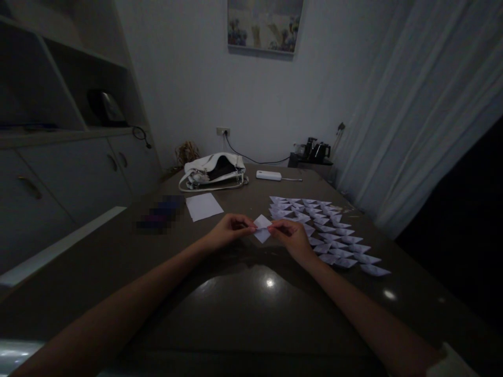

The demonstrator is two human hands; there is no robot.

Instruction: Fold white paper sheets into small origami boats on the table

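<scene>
Between my hands is a small white folded paper [262,234], diamond-shaped, with a crease across its middle. The fingertips of my left hand [231,230] pinch its left corner. Its right corner is gripped by my right hand [293,235], thumb against the fingers. The paper is held just above the dark table [236,309]. Right beside my right hand, several folded paper boats [330,236] stand in rows, some hidden behind that hand. A stack of white paper sheets [203,206] lies beyond my left hand.
Toward the back of the table rest a white handbag [216,168] and a white power bank [269,175] with a short cable. A blurred dark item [161,213] lies at the left. Cabinets [78,173] stand left, and a pale curtain [408,115] hangs right.
</scene>
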